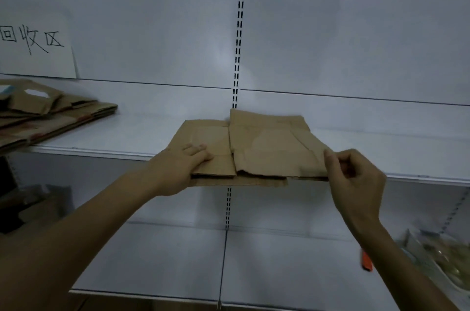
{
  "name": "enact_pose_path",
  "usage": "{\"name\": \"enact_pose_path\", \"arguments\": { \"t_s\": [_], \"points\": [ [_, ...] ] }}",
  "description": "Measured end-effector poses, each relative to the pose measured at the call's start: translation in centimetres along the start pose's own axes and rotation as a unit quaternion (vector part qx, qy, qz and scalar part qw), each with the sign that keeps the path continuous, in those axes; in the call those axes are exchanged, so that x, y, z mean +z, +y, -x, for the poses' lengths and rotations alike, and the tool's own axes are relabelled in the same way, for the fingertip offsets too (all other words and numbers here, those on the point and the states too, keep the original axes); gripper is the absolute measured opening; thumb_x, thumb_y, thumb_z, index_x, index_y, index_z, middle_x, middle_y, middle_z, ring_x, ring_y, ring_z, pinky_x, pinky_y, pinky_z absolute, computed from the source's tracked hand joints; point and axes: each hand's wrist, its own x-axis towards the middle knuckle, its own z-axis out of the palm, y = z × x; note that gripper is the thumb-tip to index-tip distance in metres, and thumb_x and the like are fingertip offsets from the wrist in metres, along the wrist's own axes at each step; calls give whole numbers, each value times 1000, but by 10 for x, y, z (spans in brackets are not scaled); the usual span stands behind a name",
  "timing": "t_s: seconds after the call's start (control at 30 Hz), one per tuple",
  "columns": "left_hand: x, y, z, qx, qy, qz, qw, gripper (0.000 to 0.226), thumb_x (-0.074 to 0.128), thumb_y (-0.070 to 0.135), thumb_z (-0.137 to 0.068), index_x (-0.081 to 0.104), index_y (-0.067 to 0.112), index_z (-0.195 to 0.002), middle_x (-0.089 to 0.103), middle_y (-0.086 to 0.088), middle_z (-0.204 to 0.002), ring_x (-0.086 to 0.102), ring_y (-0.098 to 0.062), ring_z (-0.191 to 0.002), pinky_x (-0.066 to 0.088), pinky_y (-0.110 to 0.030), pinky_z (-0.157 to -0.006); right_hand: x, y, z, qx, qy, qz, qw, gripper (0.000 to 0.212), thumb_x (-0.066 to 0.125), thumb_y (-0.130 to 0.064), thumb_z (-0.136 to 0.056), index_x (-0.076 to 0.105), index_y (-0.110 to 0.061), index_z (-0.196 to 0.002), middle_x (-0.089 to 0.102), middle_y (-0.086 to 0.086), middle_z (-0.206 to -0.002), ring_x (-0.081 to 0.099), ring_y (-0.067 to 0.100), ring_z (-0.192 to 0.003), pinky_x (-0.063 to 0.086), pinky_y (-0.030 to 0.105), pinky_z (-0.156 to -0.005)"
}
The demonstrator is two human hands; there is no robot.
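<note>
- Head view: a folded brown paper bag (264, 148) is laid near the middle of a white shelf (381, 148), overhanging its front edge.
- The bag's left front corner is pressed by the left hand (183, 168), fingers straight on top.
- Its right front corner is pinched by the right hand (356, 178), fingers curled.
- A stack of flattened bags (56, 117) is kept at the shelf's left end.

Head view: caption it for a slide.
Left hand presses flattened cardboard on a white shelf; right hand pinches its right edge.
</note>
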Motion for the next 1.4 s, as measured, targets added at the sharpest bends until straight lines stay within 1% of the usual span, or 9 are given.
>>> {"name": "enact_pose_path", "arguments": {
  "t_s": [0.2,0.3,0.43,0.6,0.77,0.9,1.03,1.13,1.4],
  "points": [
    [18,5,11,-13,25,-62,998,63,34,17,-100,-1,29,-151,-14,3,-160,-6,-22,-147,8,-48,-117,15,-9,-43,75,-53,102,991,23,56,-37,-90,62,-15,-85,64,-3,-80,59,16,-77,40,29,-68],
    [29,-5,18,30,95,-50,994,59,33,25,-97,10,25,-152,1,-5,-161,8,-30,-147,14,-52,-115,34,13,-60,184,-278,288,898,64,47,-63,-86,48,-15,-129,59,10,-125,53,32,-114,42,42,-91],
    [58,-10,37,85,135,-76,984,77,26,66,-90,17,21,-152,18,-11,-158,20,-34,-144,18,-60,-111,50,29,-59,224,-320,301,870,95,46,-82,-72,36,-13,-136,53,13,-132,50,36,-118,36,50,-100],
    [57,4,40,-82,269,347,895,66,43,74,-80,56,29,-126,23,0,-154,16,-21,-142,14,-43,-114,47,24,-66,276,-331,279,858,117,64,-84,-52,29,-13,-138,46,15,-136,44,38,-123,32,52,-101],
    [48,11,31,-316,271,641,645,74,75,28,-81,34,12,-140,47,-2,-127,51,-22,-108,45,-34,-90,45,29,-57,260,-194,133,937,115,83,-54,-59,22,-11,-146,43,19,-139,46,38,-123,41,49,-99],
    [25,-10,36,-301,291,597,684,50,73,23,-82,54,8,-126,62,-8,-117,59,-20,-92,48,-30,-80,33,21,-70,355,-210,-84,907,68,83,-34,-68,57,0,-121,67,12,-106,65,25,-89,53,33,-69],
    [-32,-54,46,-323,342,465,749,63,76,35,-78,51,11,-130,59,-10,-125,56,-24,-105,43,-32,-83,47,3,-87,404,-321,-376,769,50,68,-18,-82,51,-12,-129,68,13,-115,68,31,-99,59,42,-75],
    [-73,-84,60,-333,367,375,784,88,67,68,-57,56,16,-126,64,-6,-119,61,-24,-102,51,-39,-86,80,-23,-87,400,-266,-434,762,44,65,-6,-85,51,-16,-125,66,11,-114,67,31,-96,59,40,-66],
    [-90,-133,107,-386,549,403,622,97,76,38,-77,15,19,-149,41,-6,-141,45,-15,-118,39,-32,-101,171,-107,-85,409,-274,-531,689,42,63,-1,-85,54,-14,-124,66,7,-115,65,24,-100,59,37,-71]
  ]
}}
